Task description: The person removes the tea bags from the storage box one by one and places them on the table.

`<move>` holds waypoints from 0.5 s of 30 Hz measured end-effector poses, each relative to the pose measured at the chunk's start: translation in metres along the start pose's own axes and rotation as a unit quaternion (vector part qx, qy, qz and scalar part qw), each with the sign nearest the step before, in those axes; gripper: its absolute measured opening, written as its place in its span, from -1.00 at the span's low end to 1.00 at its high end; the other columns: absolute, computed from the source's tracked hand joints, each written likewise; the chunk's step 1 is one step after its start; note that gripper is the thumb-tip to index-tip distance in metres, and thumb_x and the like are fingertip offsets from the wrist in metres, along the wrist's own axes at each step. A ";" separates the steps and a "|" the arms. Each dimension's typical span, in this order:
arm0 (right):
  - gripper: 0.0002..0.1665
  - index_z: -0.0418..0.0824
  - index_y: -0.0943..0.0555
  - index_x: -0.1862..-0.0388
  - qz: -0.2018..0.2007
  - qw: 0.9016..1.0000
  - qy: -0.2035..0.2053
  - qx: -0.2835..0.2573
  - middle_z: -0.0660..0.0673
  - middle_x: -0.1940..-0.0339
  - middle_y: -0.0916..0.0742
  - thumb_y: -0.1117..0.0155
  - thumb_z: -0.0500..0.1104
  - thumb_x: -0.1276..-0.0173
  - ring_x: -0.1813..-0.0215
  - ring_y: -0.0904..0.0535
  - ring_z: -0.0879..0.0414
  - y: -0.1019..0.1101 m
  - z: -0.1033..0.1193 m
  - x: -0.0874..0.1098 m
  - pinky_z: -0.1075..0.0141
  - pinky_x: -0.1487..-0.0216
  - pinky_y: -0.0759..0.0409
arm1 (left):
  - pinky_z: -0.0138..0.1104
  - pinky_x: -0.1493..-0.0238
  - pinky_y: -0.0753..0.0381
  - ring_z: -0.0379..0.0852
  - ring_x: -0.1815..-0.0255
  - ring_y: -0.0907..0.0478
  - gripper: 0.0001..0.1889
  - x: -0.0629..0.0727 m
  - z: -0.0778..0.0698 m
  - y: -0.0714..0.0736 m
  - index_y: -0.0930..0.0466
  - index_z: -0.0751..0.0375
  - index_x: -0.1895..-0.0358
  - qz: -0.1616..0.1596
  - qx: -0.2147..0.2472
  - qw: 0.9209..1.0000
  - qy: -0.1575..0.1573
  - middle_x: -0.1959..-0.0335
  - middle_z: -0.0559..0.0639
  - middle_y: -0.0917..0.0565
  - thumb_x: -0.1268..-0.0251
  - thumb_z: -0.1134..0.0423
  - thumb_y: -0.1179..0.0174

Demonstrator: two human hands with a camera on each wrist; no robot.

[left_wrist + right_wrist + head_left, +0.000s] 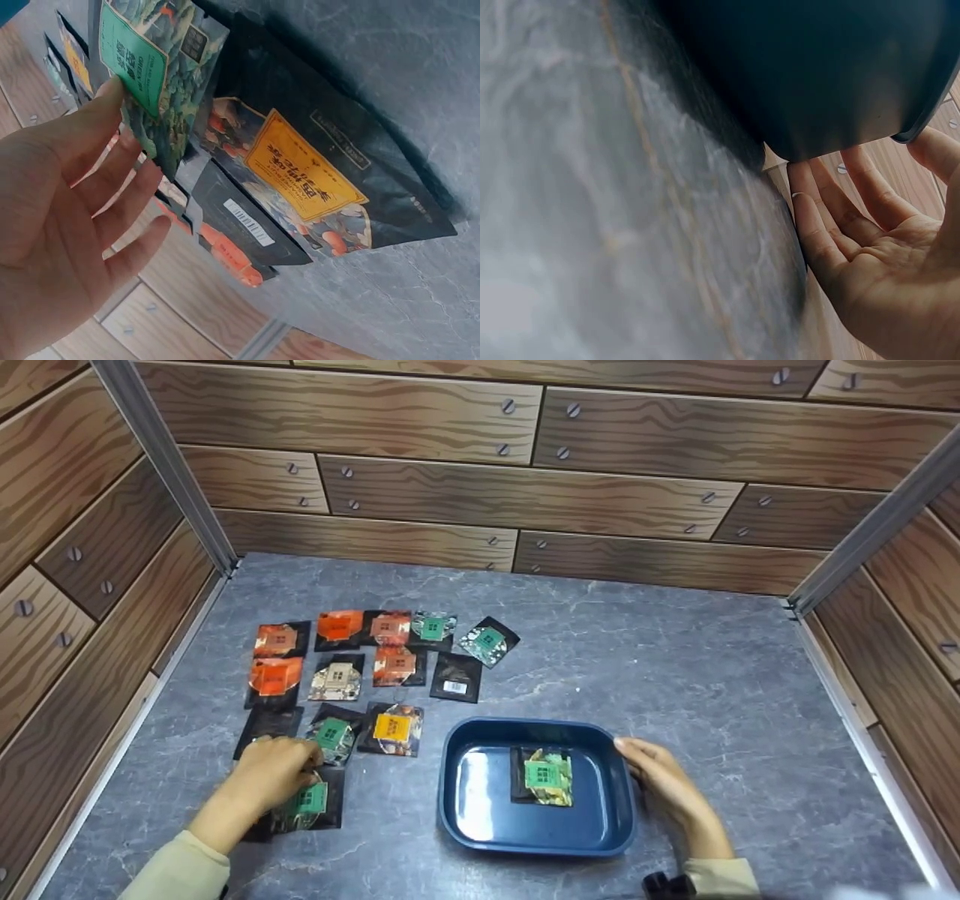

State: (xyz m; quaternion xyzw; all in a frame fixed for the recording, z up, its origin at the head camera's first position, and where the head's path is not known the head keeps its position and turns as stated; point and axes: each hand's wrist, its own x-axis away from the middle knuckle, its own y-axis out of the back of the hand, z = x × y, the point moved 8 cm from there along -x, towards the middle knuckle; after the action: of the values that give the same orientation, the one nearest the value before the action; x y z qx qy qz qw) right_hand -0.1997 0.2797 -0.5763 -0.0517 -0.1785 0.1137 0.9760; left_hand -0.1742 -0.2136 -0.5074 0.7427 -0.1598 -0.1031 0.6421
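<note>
At the lower left of the head view, my left hand (pixel 277 769) pinches a tea sachet (pixel 311 801) with a green label. The left wrist view shows my thumb on that green label (pixel 139 60). Beneath the held sachet is another tea sachet (pixel 307 169) with a yellow label, largely covered in the head view. My right hand (pixel 664 776) holds the right side of a dark blue tray (pixel 536 851), thumb at the rim and fingers (pixel 821 232) against the outer wall. Inside the tray lies one green-labelled tea sachet (pixel 544 776).
Several more sachets lie in loose rows beyond my left hand, among them an orange one (pixel 274 681), a beige one (pixel 337 676) and one face down (pixel 456 676). Wood-patterned walls (pixel 420 480) enclose the grey marbled table (pixel 712 675) at the back and sides.
</note>
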 end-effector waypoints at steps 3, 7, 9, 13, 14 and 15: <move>-0.64 -0.30 -0.62 -0.03 0.001 1.000 0.001 0.000 -0.15 0.11 -0.74 -0.17 -0.03 -0.50 0.11 -0.65 0.06 0.000 0.000 0.000 0.23 0.04 -0.63 | -0.09 0.32 -0.50 0.05 0.39 -0.62 -0.74 -0.001 -0.002 0.004 -0.66 0.09 0.33 -0.017 -0.016 1.000 -0.004 0.42 -0.05 -0.70 0.06 0.15 -0.54; -0.63 -0.29 -0.63 -0.04 -0.001 1.000 0.001 0.001 -0.14 0.10 -0.74 -0.17 -0.03 -0.50 0.10 -0.65 0.06 0.000 0.000 0.000 0.23 0.03 -0.64 | -0.07 0.28 -0.53 0.04 0.37 -0.63 -0.76 -0.003 -0.008 0.009 -0.67 0.09 0.32 -0.023 -0.008 1.000 -0.004 0.40 -0.05 -0.71 0.04 0.17 -0.53; -0.64 -0.28 -0.63 -0.04 -0.002 1.000 0.000 -0.001 -0.14 0.11 -0.74 -0.18 -0.03 -0.50 0.11 -0.66 0.07 0.000 0.000 -0.001 0.24 0.04 -0.64 | -0.03 0.20 -0.56 0.02 0.34 -0.65 -0.80 -0.006 -0.015 0.010 -0.68 0.08 0.30 -0.014 0.017 1.000 -0.007 0.38 -0.07 -0.72 -0.03 0.18 -0.49; -0.64 -0.27 -0.63 -0.04 -0.005 1.000 -0.003 -0.003 -0.14 0.11 -0.75 -0.18 -0.03 -0.49 0.11 -0.67 0.07 0.001 -0.001 -0.001 0.23 0.04 -0.65 | 0.02 0.10 -0.60 -0.05 0.30 -0.66 -0.85 -0.013 -0.040 0.017 -0.68 0.08 0.24 -0.001 0.066 0.997 -0.048 0.33 -0.10 -0.72 -0.17 0.18 -0.41; -0.64 -0.27 -0.63 -0.04 -0.005 1.000 -0.003 -0.002 -0.14 0.11 -0.75 -0.18 -0.03 -0.49 0.11 -0.67 0.07 0.001 -0.001 0.000 0.23 0.03 -0.65 | 0.01 0.09 -0.61 -0.06 0.29 -0.66 -0.86 -0.015 -0.048 0.019 -0.69 0.08 0.23 -0.002 0.072 0.995 -0.064 0.32 -0.10 -0.73 -0.19 0.18 -0.39; -0.64 -0.27 -0.63 -0.05 -0.005 1.000 -0.002 0.001 -0.14 0.10 -0.75 -0.18 -0.03 -0.50 0.10 -0.67 0.07 0.001 0.000 0.000 0.23 0.02 -0.65 | -0.01 0.09 -0.61 -0.07 0.28 -0.66 -0.87 -0.017 -0.055 0.022 -0.69 0.08 0.22 -0.006 0.075 0.994 -0.081 0.31 -0.10 -0.73 -0.20 0.19 -0.38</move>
State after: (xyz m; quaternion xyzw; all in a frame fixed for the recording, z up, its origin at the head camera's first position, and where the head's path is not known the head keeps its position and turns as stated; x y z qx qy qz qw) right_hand -0.1999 0.2804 -0.5769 -0.0496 -0.1807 0.1092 0.9762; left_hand -0.1726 -0.1590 -0.4781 0.7789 -0.2141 -0.1543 0.5690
